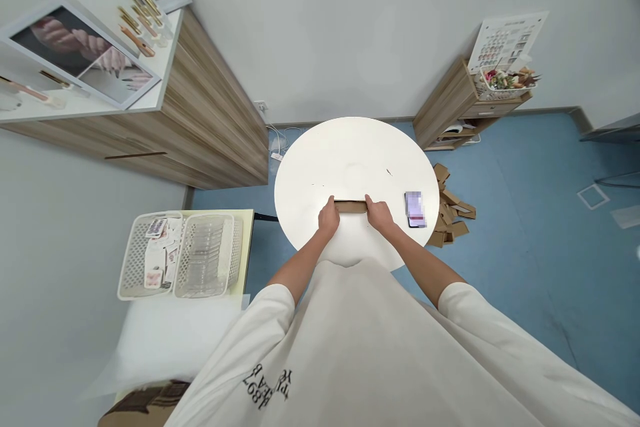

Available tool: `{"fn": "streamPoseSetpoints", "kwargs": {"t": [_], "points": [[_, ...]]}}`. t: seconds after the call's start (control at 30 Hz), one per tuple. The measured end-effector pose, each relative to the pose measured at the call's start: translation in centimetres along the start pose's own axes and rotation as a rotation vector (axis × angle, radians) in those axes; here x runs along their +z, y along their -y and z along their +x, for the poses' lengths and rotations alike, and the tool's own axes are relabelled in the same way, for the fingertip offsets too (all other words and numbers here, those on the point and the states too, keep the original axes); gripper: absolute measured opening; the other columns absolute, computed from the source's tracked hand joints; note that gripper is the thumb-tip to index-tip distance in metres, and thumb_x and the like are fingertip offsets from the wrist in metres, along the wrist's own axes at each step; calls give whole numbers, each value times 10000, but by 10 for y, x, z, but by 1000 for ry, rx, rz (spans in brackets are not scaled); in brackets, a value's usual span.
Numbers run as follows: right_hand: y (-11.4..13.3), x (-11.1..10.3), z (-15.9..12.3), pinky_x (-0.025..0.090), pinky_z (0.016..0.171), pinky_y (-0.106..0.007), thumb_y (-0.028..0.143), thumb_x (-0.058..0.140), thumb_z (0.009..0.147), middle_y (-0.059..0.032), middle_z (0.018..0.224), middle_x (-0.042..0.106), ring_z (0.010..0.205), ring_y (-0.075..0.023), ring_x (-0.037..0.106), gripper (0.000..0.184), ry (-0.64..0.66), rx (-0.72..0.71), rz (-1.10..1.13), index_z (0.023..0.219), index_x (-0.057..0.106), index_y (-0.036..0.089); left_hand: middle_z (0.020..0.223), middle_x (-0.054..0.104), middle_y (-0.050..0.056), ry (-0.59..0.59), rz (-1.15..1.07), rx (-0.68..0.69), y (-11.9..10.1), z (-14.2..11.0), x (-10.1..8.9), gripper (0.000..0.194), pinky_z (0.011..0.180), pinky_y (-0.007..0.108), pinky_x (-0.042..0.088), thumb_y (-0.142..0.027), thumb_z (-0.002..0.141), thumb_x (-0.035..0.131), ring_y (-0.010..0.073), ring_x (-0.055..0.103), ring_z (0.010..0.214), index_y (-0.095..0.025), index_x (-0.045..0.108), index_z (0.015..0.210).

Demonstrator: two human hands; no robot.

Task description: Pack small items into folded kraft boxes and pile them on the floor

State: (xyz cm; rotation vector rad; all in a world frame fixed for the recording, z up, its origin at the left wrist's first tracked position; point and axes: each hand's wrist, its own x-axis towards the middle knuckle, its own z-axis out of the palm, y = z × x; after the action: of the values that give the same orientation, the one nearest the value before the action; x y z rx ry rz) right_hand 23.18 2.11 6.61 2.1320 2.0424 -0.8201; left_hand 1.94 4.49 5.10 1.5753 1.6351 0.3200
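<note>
One cardboard box (351, 207) between the left hand (329, 217) and right hand (379, 215).
Its long axis runs left to right across the body, dark edge facing away; each hand pinches one end, neither nearer. It is over the middle of the white surface (350, 147), contact unclear; a phone (415, 209) lies to the right.
</note>
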Motion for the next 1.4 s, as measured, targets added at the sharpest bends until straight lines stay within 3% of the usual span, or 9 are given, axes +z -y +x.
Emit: {"fn": "streamPoseSetpoints", "kwargs": {"t": [0.3,0.47,0.53,0.63,0.73,0.87,1.07,1.2,1.4], "points": [[5,-4,2,368,923,-406,100,443,905,-180,1010,698,980,-329,624,432,-26,-29,-59,1326,537,133,1064,703,123,-18,54,87,7,0,-3,393,939,422,462,-258,990,458,328,650,1064,-217,508,1378],[0,-3,2,405,862,-364,143,396,951,-150,1075,672,978,-292,603,401,-66,-27,-36,1321,548,161,1149,704,120,-18,99,105,9,3,0,417,961,421,487,-256,1002,444,310,654,1103,-214,487,1414],[-2,3,-1,414,892,-385,198,377,976,-168,1168,645,1046,-306,580,441,-92,-43,-66,1397,504,159,1330,635,143,-26,106,151,13,3,3,451,1023,442,467,-267,1012,412,318,602,1227,-208,451,1457],[-7,20,-9,380,1017,-468,393,420,990,-204,1472,467,1271,-364,458,637,-151,-73,-74,1570,288,166,1618,333,166,-3,161,245,25,-1,9,611,1134,479,377,-326,996,449,337,390,1451,-193,287,1570],[-12,41,-16,259,1129,-570,521,455,959,-151,1662,202,1429,-399,299,815,-128,-62,-18,1630,91,236,1695,90,152,64,254,320,40,-7,16,884,1192,527,265,-376,923,579,358,206,1534,-213,71,1628],[-16,57,-13,204,1158,-608,553,463,938,-134,1697,71,1482,-411,233,899,-97,-42,67,1635,-8,235,1700,3,158,77,296,293,47,-8,21,984,1205,565,178,-357,892,615,372,128,1549,-237,-25,1629],[-14,48,-9,256,1147,-602,543,481,931,-131,1687,131,1457,-399,291,883,-113,-62,179,1634,35,248,1650,187,186,69,179,231,39,-6,13,969,1143,582,264,-409,849,671,426,283,1471,-282,102,1624],[-9,37,-10,328,1122,-563,512,388,974,-148,1613,301,1416,-364,353,767,-205,20,329,1632,99,244,1498,393,172,-33,35,155,37,-6,7,861,1107,526,345,-364,866,629,369,442,1349,-274,199,1608],[1,29,-9,382,1101,-506,540,426,954,-128,1419,502,1304,-316,473,626,-202,115,529,1521,390,278,1349,537,146,69,-301,34,34,-3,6,627,986,381,468,-295,890,595,263,595,1158,-229,417,1488]]}}
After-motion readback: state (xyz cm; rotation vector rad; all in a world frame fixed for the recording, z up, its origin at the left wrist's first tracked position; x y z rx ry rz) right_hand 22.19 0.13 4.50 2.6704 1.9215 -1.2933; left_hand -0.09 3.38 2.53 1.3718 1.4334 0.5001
